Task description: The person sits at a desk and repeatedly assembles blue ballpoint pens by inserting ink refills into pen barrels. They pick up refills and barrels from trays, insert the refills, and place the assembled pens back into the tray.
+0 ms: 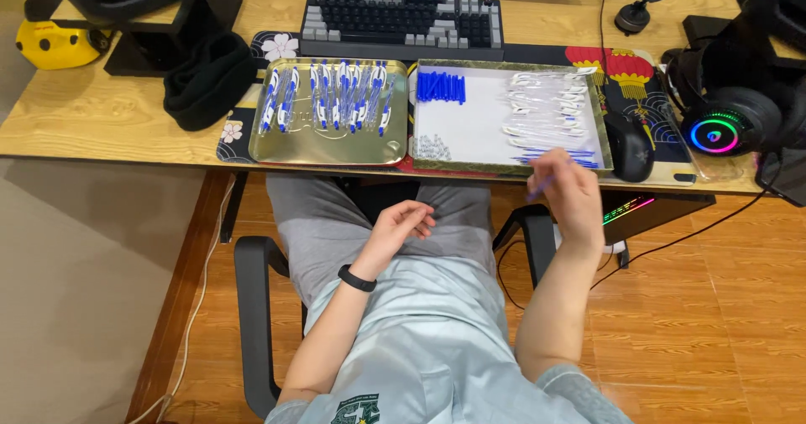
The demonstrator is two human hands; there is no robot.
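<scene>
Your right hand (571, 196) pinches a blue refill (537, 191) at centre right, just below the tray (420, 113); your left hand (401, 227) rests half-curled, empty.

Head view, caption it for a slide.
Right hand lifts a thin blue pen refill beside two shallow metal trays of pen parts.

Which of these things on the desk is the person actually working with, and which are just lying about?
In use:
right hand holding a blue pen part
left hand, empty
gold tray of assembled pens
white tray of pen parts

Lying about:
keyboard
mouse
headset
black beanie
</scene>
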